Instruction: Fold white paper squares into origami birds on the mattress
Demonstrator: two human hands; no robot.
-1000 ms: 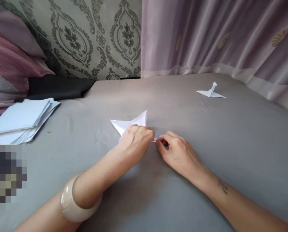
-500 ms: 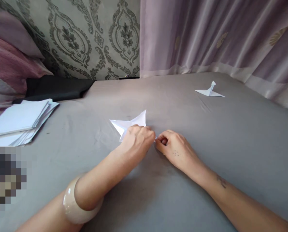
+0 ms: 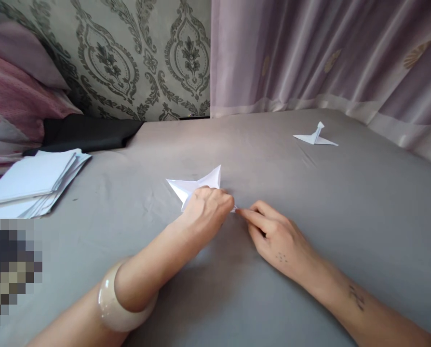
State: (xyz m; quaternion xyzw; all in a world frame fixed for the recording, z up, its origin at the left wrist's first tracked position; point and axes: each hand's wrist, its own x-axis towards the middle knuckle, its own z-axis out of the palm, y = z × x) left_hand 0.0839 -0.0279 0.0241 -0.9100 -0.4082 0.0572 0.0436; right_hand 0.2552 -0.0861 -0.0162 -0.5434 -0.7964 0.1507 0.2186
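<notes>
In the head view a white sheet of folded paper [image 3: 210, 179] with pointed corners lies on the grey cloth. My left hand [image 3: 210, 205] is closed over its near part, fingers curled and mostly hidden from above. A narrow tip of the paper pokes out on the right of that hand. My right hand [image 3: 273, 229] has its index finger stretched toward this tip, the fingertip touching it or very close. Its thumb is apart from the fingertip, and another finger is bent above.
A folded paper bird [image 3: 316, 136] stands at the far right of the grey cloth surface [image 3: 237, 140]. Stacked white paper [image 3: 34, 176] lies at the left, before a black folded item [image 3: 88, 132]. Purple curtains [image 3: 291, 58] hang behind. A blurred-out patch covers the lower left.
My right hand has let go of its pinch on the paper tip, and its index finger now points out. The hand has shifted slightly right and down. My left hand stays put.
</notes>
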